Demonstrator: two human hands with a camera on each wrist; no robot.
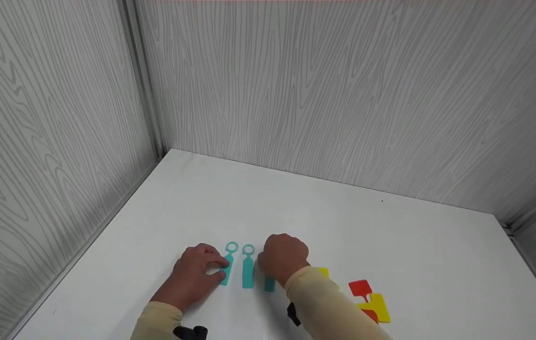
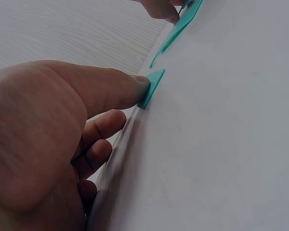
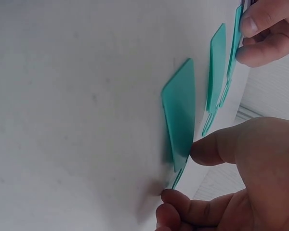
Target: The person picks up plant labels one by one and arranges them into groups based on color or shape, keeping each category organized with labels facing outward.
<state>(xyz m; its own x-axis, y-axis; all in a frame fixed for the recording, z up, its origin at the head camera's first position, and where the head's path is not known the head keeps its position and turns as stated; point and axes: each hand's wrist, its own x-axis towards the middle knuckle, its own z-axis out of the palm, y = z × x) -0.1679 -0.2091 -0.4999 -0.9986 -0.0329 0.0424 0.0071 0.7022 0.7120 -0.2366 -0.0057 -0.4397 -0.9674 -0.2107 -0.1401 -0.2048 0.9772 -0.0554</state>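
Three flat teal plastic tags, each with a ring at one end, lie in a row on the white tabletop. My left hand [image 1: 194,274] has its thumb and a finger on the leftmost tag [image 1: 226,276], holding it by its body. Between my hands lies the middle tag [image 1: 247,274], its ring pointing away from me and untouched. My right hand [image 1: 284,257] covers the ring end of the rightmost tag [image 1: 269,284]. In the right wrist view, thumb and fingertips pinch that tag [image 3: 180,110] near its narrow neck.
Right of my right forearm lie T-shaped labels: a red label [image 1: 360,288], a yellow label [image 1: 380,308] and another red label [image 1: 370,315] overlapping it. A yellow piece [image 1: 323,271] shows partly behind my sleeve. Grey wood-grain panels [image 1: 268,85] enclose the white table [image 1: 296,203].
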